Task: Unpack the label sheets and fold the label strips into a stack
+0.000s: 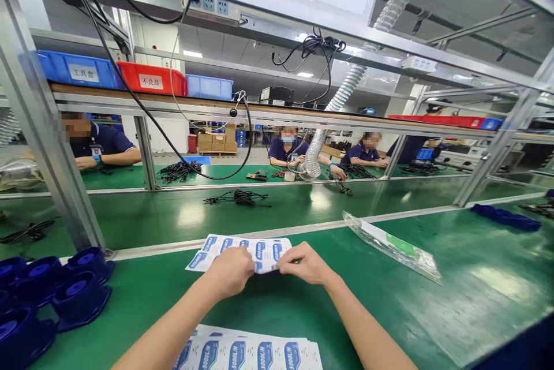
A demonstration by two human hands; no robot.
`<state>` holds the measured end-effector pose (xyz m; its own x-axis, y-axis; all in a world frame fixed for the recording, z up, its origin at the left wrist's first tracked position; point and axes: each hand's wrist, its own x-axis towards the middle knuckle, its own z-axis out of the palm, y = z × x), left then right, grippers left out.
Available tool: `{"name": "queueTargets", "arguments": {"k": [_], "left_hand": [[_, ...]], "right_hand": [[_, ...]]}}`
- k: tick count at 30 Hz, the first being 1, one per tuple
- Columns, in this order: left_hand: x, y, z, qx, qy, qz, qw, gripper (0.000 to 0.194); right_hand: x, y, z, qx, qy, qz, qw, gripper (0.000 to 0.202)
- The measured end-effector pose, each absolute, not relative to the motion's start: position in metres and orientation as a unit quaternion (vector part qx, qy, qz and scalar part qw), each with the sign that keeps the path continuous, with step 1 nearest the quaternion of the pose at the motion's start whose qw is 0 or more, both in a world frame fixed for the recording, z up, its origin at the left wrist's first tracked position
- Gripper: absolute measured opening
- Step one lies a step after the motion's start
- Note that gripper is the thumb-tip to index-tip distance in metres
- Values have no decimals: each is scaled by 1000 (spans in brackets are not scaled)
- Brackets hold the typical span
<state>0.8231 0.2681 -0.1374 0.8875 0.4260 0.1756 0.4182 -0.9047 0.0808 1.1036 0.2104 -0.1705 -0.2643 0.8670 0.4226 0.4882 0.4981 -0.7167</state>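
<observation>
The left hand is nearly closed, its fingers curled in over the near edge of the label sheet; it seems to grip the paper there, though the fingertips are blurred and their exact contact is hard to make out. The right hand is closed to a narrow pinch, thumb and forefinger meeting on the sheet's near right corner. The blue-and-white label sheet is in front of the person, toward the far side of the green desk, beyond a second set of printed sheets lying between the forearms.

To handle it well, both pinches should probably stay light and close to the edge, so that the paper does not crease and the printing is not rubbed. An even, gentle tension between the hands would likely keep the near edge straight; pulling harder on the right corner could tear or curl it.
</observation>
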Motion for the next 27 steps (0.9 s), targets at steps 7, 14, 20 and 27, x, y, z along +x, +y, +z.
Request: {"name": "queueTargets", "arguments": {"k": [7, 14, 20, 27], "left_hand": [[848, 206, -154, 986, 136, -68, 61, 13], [835, 223, -143, 945, 165, -88, 267, 44], [828, 270, -141, 930, 285, 220, 80, 60], [827, 268, -138, 967, 237, 82, -48, 24]], "right_hand": [[1102, 211, -173, -495, -827, -13, 266, 35], [1104, 217, -180, -526, -827, -105, 167, 29], [1101, 216, -180, -450, -843, -106, 276, 24], [1086, 201, -171, -421, -825, 145, 347, 14]]}}
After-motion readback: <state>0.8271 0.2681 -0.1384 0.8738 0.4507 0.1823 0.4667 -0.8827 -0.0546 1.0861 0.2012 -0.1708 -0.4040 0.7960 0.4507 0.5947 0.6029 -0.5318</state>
